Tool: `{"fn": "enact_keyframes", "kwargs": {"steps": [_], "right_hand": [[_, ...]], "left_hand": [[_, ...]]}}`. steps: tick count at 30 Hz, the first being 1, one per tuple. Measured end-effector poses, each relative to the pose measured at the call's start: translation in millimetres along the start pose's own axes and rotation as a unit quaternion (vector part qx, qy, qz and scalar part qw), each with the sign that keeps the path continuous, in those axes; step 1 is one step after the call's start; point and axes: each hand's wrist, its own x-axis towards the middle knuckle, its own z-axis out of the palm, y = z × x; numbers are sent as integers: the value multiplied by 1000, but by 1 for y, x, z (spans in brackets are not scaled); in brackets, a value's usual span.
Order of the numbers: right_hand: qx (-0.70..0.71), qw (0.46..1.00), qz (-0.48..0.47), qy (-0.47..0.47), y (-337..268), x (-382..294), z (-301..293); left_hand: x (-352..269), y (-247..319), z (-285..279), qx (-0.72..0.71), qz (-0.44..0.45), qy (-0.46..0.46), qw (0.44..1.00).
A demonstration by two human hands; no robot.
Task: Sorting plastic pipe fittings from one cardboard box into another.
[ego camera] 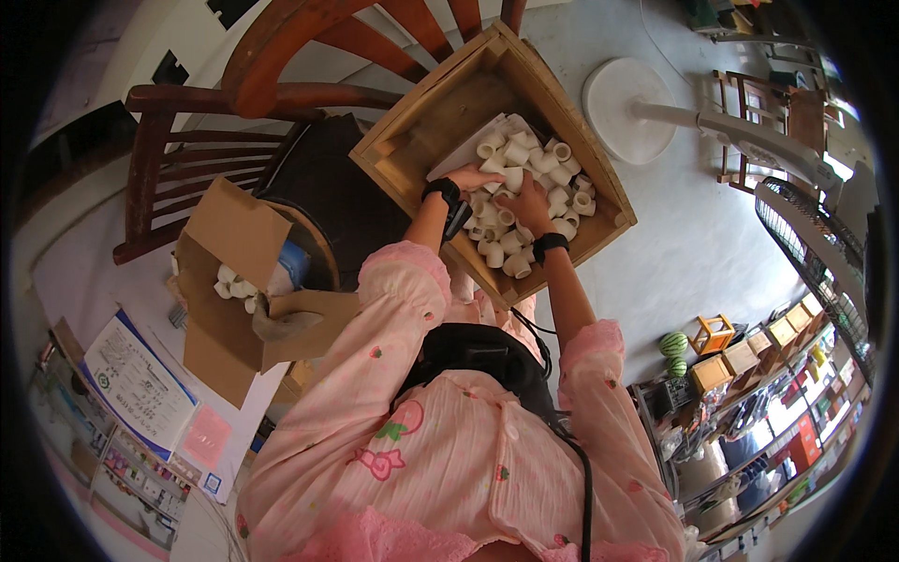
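A wooden drawer-like box (393, 165) lies tilted in front of me, with a heap of white plastic pipe elbows (516, 258) inside. My left hand (472, 179) reaches over its near side, fingers on a white fitting at the middle of the heap. Close beside it, my right hand (530, 205) has its fingers bent around another white fitting (513, 178). The fingertips are partly hidden among the pieces. A pale sheet or bag lies under part of the heap. Left of me, an open cardboard box (211, 337) holds more white fittings (235, 284) and a blue item.
Wooden chairs (256, 98) stand beyond and left of the box. A white floor fan (628, 112) is at the right. Papers (140, 383) lie on the table at the left. Watermelons (673, 344), a small stool (712, 334) and loaded shelves are farther right.
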Motion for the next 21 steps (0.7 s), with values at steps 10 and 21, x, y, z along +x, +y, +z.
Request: {"fn": "enact_keyframes", "kwargs": {"steps": [10,21], "right_hand": [[76,997,-20,20,3,-7,-7],[60,990,35,-120,16,17,-16]], "left_hand": [[-28,14,16,-76,105,-1,992],[-9,3,6,-67,82,-42,994]]}}
